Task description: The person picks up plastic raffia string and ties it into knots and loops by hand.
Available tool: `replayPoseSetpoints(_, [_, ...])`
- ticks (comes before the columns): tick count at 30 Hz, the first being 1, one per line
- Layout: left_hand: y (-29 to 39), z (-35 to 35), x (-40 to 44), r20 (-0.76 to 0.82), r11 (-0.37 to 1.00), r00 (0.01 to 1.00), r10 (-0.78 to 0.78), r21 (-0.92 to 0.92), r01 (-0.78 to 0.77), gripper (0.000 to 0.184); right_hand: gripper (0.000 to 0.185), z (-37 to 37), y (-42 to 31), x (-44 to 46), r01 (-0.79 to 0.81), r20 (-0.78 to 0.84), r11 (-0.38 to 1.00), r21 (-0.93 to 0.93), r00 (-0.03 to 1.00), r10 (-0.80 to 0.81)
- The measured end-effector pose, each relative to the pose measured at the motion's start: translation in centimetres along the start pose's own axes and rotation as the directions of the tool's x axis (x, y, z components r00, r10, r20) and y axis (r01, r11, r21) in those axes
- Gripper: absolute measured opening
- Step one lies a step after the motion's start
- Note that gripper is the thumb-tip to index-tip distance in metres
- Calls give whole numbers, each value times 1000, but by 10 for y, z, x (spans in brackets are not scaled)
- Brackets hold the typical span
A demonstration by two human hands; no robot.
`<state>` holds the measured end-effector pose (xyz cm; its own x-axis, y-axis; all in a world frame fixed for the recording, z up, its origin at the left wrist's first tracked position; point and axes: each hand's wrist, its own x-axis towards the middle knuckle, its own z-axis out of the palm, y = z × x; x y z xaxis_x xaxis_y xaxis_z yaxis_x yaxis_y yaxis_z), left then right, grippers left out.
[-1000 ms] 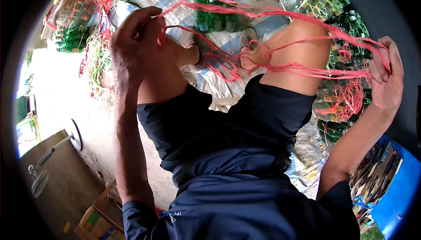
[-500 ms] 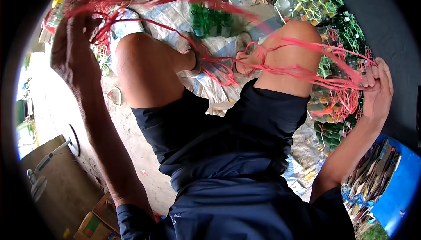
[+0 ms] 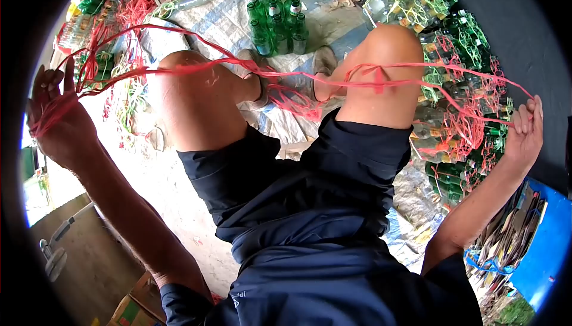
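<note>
Red twine [image 3: 238, 61] is stretched in long strands across both bare knees, with knots and loops near each end. Its left end wraps round my left hand [image 3: 59, 111], raised at the far left with the fingers curled on the strands. At the right, my right hand [image 3: 525, 129] is closed on the other end, fingertips pinched together. A looser red bundle [image 3: 295, 103] hangs between the shins. Beyond the feet, several green glass bottles [image 3: 277, 28] stand upright in a group on the sheet.
Netted bottles [image 3: 411, 4] line the right side, with red twine tangled over some. A blue panel [image 3: 545, 242] and stacked cardboard [image 3: 506, 225] are at the lower right. More bottles and twine lie at the upper left. A fan [image 3: 55, 257] stands at the left.
My left hand has moved out to the far left and down, drawing the red strands wider across the knees. My right hand stays at the right, now slightly lower than at first.
</note>
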<state>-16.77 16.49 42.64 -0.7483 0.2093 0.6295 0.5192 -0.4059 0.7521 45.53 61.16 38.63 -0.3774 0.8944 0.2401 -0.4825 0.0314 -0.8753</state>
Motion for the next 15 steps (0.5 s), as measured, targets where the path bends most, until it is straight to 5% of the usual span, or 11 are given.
replayPoseSetpoints(5, [1,-35,13,27,972,990,-135,-191,138,57,27,-46,-13,-2,26,-59,1000,0,998,-26])
replayPoseSetpoints(9, [-3,-30,3,-57,976,987,-153,-163,142,58,28,-70,-16,-10,63,-241,997,-38,968,-70])
replayPoseSetpoints(15, [-9,-20,-17,38,961,987,-156,-224,160,54,33,-122,-11,-24,-15,-266,984,-176,963,-33])
